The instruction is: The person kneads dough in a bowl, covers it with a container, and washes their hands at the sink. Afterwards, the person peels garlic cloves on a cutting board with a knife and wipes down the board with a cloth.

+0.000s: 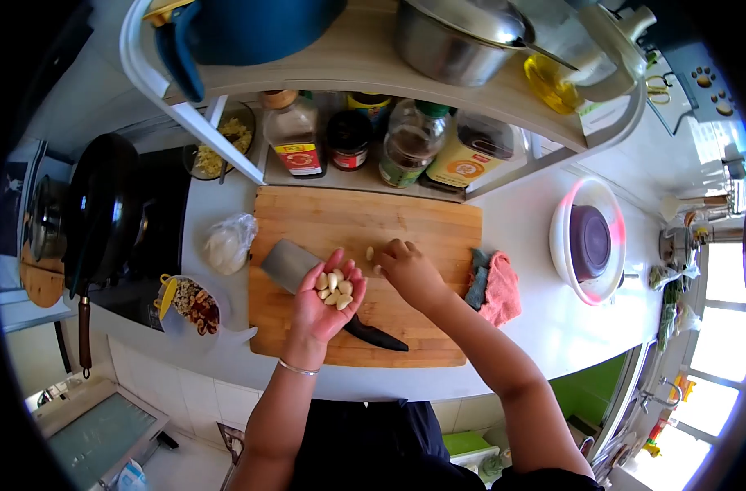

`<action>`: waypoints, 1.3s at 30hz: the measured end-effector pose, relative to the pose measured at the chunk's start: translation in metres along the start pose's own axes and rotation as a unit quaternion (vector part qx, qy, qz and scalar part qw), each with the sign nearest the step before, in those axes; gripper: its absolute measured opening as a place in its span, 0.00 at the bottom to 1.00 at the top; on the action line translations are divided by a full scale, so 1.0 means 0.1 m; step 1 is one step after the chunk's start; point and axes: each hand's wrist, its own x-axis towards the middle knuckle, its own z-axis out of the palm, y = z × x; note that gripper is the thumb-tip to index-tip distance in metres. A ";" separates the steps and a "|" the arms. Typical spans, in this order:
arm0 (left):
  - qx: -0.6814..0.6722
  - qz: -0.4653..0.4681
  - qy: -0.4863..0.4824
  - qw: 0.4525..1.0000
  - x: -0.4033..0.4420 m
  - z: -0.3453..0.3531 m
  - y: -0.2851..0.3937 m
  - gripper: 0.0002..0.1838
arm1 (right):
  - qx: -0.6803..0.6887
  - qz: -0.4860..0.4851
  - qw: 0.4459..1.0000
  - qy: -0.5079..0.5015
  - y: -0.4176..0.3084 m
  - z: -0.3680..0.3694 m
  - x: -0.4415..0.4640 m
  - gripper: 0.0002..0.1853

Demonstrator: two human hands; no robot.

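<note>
Palm up and cupped, my left hand (pixel 324 308) holds several peeled garlic cloves (pixel 334 289) over the cutting board. Beneath it lies a cleaver, its wide blade (pixel 289 263) to the left and its black handle (pixel 375 335) towards the lower right. My right hand (pixel 407 272) is low over the wooden cutting board (pixel 430 225), fingers bent down and drawn together. What sits between those fingertips, if anything, is too small to make out. A single garlic clove (pixel 370 254) lies on the board just left of them.
A plastic bag (pixel 230 243) and a container of chopped ingredients (pixel 194 308) stand left of the board. Pink and grey cloths (pixel 499 288) touch its right side. A white basin (pixel 560 245) is farther right. The shelf (pixel 373 82) with bottles overhangs the back; a wok (pixel 103 213) is at far left.
</note>
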 end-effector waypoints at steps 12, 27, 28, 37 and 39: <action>0.035 -0.003 0.016 0.999 0.00 -0.03 -0.05 0.16 | 0.323 0.031 0.944 -0.062 -0.56 -0.57 0.32 0.10; 0.115 -0.011 -0.042 0.992 -0.12 0.04 -0.49 0.13 | 0.244 0.082 0.956 0.139 -1.07 -0.73 -0.41 0.11; 0.135 0.007 -0.040 0.990 -0.18 0.15 -0.68 0.13 | 0.232 0.088 0.955 0.161 -1.10 -0.76 -0.56 0.11; 0.155 -0.103 -0.276 0.943 -0.71 -0.55 -3.14 0.22 | 0.381 0.249 0.700 0.550 -1.25 -0.93 -2.90 0.21; 0.185 -0.149 -0.278 0.931 -1.07 -0.60 -4.01 0.22 | 0.528 0.196 0.596 0.573 -1.18 -1.06 -3.66 0.21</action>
